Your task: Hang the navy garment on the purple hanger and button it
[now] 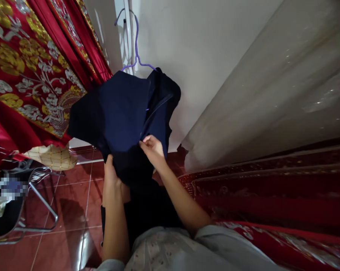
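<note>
The left hand [112, 175] grips a navy garment [124, 113]; the right hand [153, 149] pinches it; it hangs lengthwise, shoulders toward the hanger [136, 41].

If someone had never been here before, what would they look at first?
Probably the shiny red cloth at the upper left, covered in gold and silver flowers. Next might be the dark blue shirt in the middle, on a purple hanger, with the left hand holding its lower side and the right hand pinching its front.
</note>
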`<state>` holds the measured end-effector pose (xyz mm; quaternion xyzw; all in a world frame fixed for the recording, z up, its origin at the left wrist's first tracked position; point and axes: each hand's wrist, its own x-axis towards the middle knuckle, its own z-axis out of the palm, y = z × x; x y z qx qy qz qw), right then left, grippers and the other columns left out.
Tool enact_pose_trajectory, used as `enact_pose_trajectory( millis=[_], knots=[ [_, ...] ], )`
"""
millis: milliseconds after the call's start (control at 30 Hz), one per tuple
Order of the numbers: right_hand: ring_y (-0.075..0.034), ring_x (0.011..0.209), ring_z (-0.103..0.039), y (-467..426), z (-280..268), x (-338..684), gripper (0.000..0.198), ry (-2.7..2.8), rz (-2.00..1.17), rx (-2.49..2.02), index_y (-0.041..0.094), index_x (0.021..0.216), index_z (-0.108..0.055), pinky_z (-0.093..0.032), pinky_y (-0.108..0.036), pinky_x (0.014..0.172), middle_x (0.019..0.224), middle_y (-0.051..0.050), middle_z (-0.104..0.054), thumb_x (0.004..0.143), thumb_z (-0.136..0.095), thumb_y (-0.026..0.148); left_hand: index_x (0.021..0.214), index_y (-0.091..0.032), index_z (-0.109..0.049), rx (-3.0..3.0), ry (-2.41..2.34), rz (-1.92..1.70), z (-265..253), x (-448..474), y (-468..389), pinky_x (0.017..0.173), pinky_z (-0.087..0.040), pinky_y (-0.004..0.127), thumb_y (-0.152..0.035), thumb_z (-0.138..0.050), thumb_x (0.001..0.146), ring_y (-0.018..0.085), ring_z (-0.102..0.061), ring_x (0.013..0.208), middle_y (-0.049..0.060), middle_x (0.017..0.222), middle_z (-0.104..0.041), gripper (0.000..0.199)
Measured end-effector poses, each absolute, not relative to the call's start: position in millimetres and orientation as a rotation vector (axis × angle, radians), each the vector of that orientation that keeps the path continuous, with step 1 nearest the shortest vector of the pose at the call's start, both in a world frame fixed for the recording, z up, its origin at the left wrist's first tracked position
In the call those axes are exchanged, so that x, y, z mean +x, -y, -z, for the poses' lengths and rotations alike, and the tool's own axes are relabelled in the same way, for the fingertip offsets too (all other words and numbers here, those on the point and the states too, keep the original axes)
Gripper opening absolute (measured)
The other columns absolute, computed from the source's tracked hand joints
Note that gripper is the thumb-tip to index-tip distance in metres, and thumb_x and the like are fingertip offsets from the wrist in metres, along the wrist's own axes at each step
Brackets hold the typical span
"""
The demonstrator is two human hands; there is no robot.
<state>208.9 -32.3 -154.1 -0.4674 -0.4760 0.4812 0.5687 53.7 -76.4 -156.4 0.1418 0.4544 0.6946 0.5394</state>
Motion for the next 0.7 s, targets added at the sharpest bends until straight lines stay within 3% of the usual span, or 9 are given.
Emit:
enact_pose_trajectory(
  millis=[167,267,400,500,600,700],
  knots=[
    [-0.012,0.053,-0.049,51,172,214,0.030,1.091,-1.214,-1.261,0.022,0.071,-0.050,-0.037,-0.025,0.053,0.058,0.003,-0.056,0.081,-0.065,0.046,0.082,-0.020,-0.072,0.271,-1.164,-1.743,148,52,79,0.082,-0.058,0.024,-0.023,-0.068,0.075,0.018,-0.074,0.088,0.001,0.087,-0.076,0.009],
    [-0.011,0.055,-0.051,58,167,224,0.032,1.127,-1.226,-1.300,0.022,0.061,-0.047,-0.040,-0.026,0.057,0.057,0.001,-0.057,0.086,-0.058,0.039,0.082,-0.022,-0.069,0.357,-1.227,-1.832,149,39,83,0.093,-0.058,0.031,-0.024,-0.074,0.073,0.023,-0.073,0.101,0.002,0.090,-0.075,0.011],
    [-0.012,0.053,-0.053,68,160,229,0.034,1.155,-1.273,-1.234,0.022,0.059,-0.045,-0.040,-0.026,0.057,0.054,0.002,-0.055,0.087,-0.059,0.036,0.100,-0.031,-0.066,0.657,-1.437,-2.208,145,27,96,0.117,-0.043,0.038,-0.022,-0.083,0.074,0.024,-0.061,0.128,-0.001,0.117,-0.069,0.032],
    [-0.011,0.052,-0.051,75,158,228,0.036,1.165,-1.314,-1.162,0.022,0.063,-0.048,-0.039,-0.026,0.056,0.054,0.002,-0.056,0.088,-0.062,0.044,0.111,-0.036,-0.062,0.848,-1.510,-2.356,136,38,107,0.120,-0.039,0.036,-0.026,-0.084,0.080,0.021,-0.057,0.130,-0.003,0.128,-0.061,0.040],
    [-0.011,0.051,-0.050,80,153,227,0.039,1.143,-1.353,-1.118,0.022,0.062,-0.045,-0.038,-0.026,0.055,0.052,0.003,-0.054,0.087,-0.064,0.045,0.104,-0.028,-0.069,1.159,-1.337,-1.908,129,61,113,0.106,-0.050,0.033,-0.029,-0.084,0.081,0.022,-0.066,0.108,0.003,0.107,-0.067,0.028],
    [-0.010,0.051,-0.047,84,143,229,0.042,1.151,-1.364,-1.047,0.022,0.063,-0.044,-0.037,-0.026,0.056,0.052,0.004,-0.051,0.088,-0.064,0.049,0.098,-0.021,-0.076,1.353,-1.139,-1.423,132,86,113,0.095,-0.052,0.028,-0.025,-0.083,0.082,0.022,-0.069,0.096,0.008,0.097,-0.071,0.017]
  ],
)
